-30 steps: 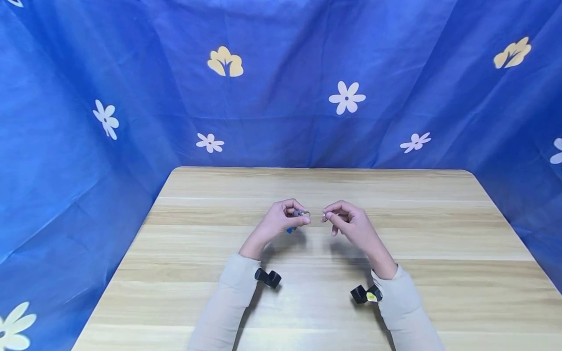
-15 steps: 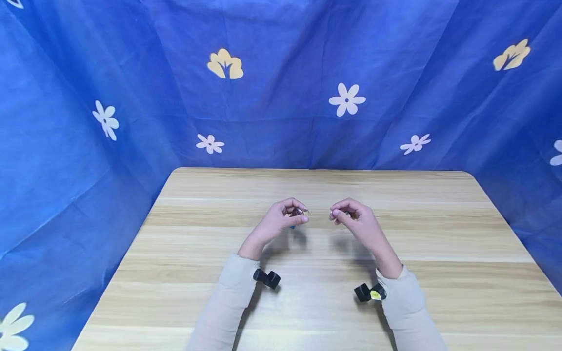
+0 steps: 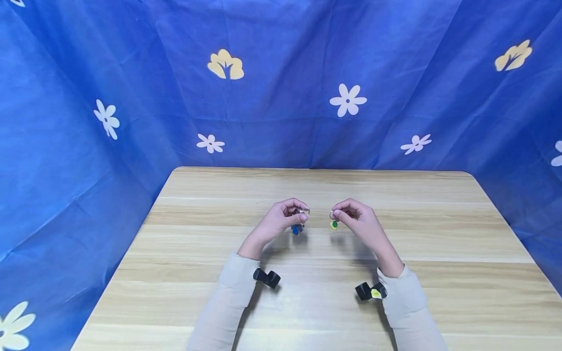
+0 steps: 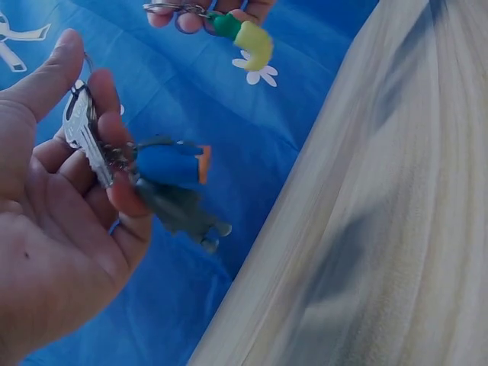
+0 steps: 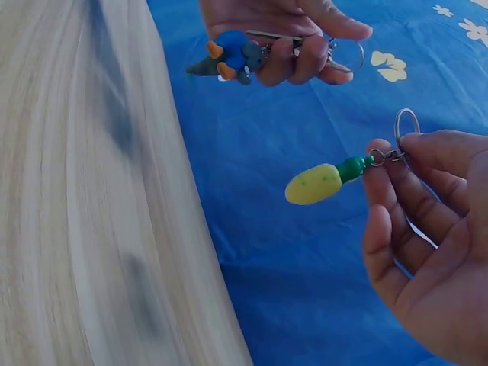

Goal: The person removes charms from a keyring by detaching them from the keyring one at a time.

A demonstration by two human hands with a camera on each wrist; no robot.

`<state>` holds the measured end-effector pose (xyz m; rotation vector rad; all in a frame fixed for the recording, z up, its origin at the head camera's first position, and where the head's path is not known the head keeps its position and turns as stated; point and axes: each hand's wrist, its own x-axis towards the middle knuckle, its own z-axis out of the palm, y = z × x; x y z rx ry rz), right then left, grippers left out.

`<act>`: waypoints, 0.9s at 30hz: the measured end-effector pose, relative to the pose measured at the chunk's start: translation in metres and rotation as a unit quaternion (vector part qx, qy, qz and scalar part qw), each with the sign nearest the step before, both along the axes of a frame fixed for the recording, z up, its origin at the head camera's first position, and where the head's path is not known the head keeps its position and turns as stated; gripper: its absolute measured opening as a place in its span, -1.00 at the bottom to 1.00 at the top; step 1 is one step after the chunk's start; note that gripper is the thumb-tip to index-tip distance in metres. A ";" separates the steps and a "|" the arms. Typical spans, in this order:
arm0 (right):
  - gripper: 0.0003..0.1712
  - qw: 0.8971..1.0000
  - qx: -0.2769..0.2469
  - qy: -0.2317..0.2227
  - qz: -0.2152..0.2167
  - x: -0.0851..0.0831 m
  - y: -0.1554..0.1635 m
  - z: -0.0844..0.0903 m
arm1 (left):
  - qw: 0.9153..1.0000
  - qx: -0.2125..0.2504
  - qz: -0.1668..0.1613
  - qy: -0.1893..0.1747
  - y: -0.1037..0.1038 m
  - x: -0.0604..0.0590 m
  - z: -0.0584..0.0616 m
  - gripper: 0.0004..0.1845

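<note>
Key (image 4: 78, 126) | left grip (image 3: 278, 219): pinching keyring (image 5: 363, 55) | right grip (image 3: 357, 219): pinching yellow charm's ring (image 5: 397, 126) | sticker (image 3: 376, 293): unreadable

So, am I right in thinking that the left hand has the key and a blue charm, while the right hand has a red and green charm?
Not quite: the charm at the right hand is yellow and green, as the right wrist view shows. The left hand does have the key and a blue charm.
</note>
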<state>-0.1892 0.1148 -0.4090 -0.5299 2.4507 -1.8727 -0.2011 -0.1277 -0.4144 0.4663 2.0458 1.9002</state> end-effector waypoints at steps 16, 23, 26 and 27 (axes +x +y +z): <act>-0.80 0.999 0.022 -0.038 -0.005 -0.011 0.009 -0.012 | 1.000 0.005 -0.023 -0.006 -0.002 0.001 -0.002 -0.64; -0.82 0.997 0.058 -0.038 -0.014 -0.017 0.014 -0.024 | 1.000 0.002 -0.029 -0.004 -0.003 0.000 -0.004 -0.61; -0.82 0.996 0.070 -0.044 -0.016 -0.020 0.018 -0.032 | 0.999 -0.002 -0.031 -0.009 -0.003 0.000 -0.005 -0.60; -0.82 0.996 0.071 -0.049 -0.016 -0.021 0.019 -0.035 | 0.999 -0.003 -0.031 -0.011 -0.003 0.000 -0.005 -0.61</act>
